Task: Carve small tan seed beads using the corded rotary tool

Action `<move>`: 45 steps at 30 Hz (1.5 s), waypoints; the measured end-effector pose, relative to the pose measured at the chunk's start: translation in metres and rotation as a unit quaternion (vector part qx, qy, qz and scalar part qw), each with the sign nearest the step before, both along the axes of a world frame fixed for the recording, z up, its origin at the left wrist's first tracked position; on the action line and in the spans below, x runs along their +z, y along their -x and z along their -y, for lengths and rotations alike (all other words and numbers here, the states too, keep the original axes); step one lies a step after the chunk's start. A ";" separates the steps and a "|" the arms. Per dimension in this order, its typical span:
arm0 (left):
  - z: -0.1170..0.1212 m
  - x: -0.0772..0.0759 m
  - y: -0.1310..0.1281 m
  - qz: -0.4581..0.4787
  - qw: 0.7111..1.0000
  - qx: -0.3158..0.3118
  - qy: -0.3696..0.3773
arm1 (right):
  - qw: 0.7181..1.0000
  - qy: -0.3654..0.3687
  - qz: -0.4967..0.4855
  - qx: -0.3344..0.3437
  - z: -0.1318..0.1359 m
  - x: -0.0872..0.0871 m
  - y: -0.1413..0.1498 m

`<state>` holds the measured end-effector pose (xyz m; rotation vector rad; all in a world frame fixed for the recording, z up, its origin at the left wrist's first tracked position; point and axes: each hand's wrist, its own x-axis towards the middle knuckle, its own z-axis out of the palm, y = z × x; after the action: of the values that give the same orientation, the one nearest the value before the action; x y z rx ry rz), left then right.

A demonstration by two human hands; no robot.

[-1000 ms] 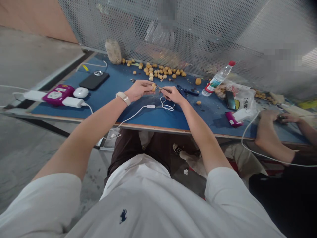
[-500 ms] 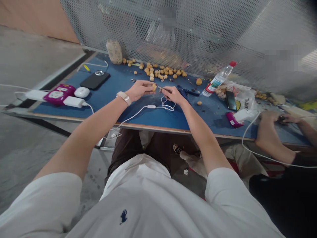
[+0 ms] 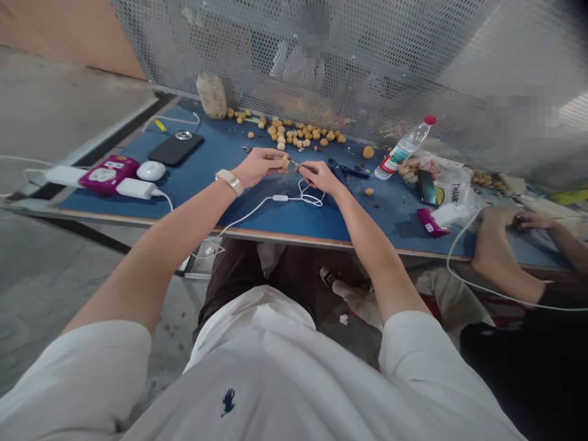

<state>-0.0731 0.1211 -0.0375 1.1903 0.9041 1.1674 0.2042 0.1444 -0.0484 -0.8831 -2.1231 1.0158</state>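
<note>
My left hand (image 3: 261,168), with a pale band on its wrist, pinches a small round tan nut-like ball (image 3: 285,162) between thumb and fingers. From the other side, my right hand (image 3: 319,176) closes on a thin metal-tipped tool (image 3: 296,165). Its tip is at the ball; whether it goes in is too small to tell. Just below the right hand lies a looped white cord (image 3: 312,199) with a small inline piece. Blue-handled pliers (image 3: 353,170) rest to the right of that hand. Many similar tan balls (image 3: 303,131) are heaped beyond both hands.
On the left are a black phone (image 3: 176,149), a white earbud case (image 3: 151,171) and a purple power strip (image 3: 109,175). A red-capped bottle (image 3: 404,150) leans at right. Farther right, a co-worker's hands (image 3: 517,217) work near another power strip (image 3: 432,223). Perforated metal panel (image 3: 367,73) stands behind.
My hands stay almost in place, the tool still at the ball. The whole view has shifted very slightly.
</note>
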 end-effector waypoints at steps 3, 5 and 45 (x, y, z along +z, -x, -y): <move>0.001 0.001 -0.001 -0.003 1.000 0.003 0.007 | 1.000 0.001 0.002 0.005 -0.001 -0.001 -0.001; 0.002 0.002 -0.001 0.000 1.000 0.003 0.006 | 1.000 -0.004 0.004 0.012 -0.002 -0.001 -0.001; -0.005 -0.003 0.001 0.003 1.000 -0.010 0.015 | 1.000 0.000 -0.019 0.014 -0.008 -0.006 -0.003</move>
<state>-0.0745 0.1260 -0.0403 1.1678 0.9002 1.1364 0.2075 0.1528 -0.0546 -0.8297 -2.1096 1.0396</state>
